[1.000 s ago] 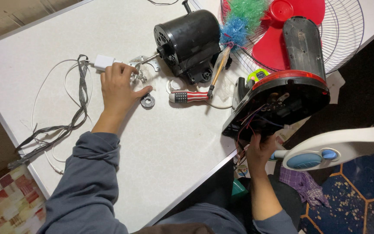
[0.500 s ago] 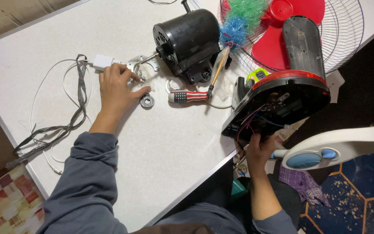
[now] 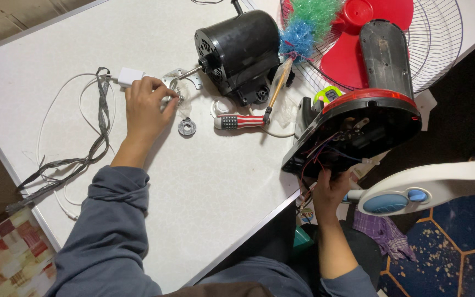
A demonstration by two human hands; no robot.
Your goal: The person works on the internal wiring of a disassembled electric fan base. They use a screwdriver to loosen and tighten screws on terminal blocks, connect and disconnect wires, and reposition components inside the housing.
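My left hand (image 3: pixel 145 107) lies on the white table (image 3: pixel 215 187), fingers curled narrow and pinching at a small metal bracket (image 3: pixel 185 81) beside the shaft of the black motor (image 3: pixel 240 52); I cannot tell whether it is truly gripped or only touched. My right hand (image 3: pixel 331 190) is at the near edge of the table, closed on the underside of the red and black fan base (image 3: pixel 361 132), which is tilted with its coloured wires (image 3: pixel 317 159) showing.

Just near of the left hand sits a small grey ring (image 3: pixel 187 127), and to its right a screwdriver (image 3: pixel 246 121) with a striped handle. To the left lie a white charger plug (image 3: pixel 130 76) and loose cables (image 3: pixel 78 159). Farther right are a red fan blade (image 3: pixel 366 33) on a wire fan guard (image 3: pixel 441 44), with a green and blue duster (image 3: pixel 309 22).

The risks, as I judge them: the base overhangs the edge and rests largely on one hand, so a slip could drop it or tug the wires loose; the ring and bracket could roll off or be lost among the cables.

The table is plain and white, cluttered at its far side. Below it on the right is dark patterned floor (image 3: pixel 457 242) with crumbs, and a white appliance handle (image 3: pixel 430 184).
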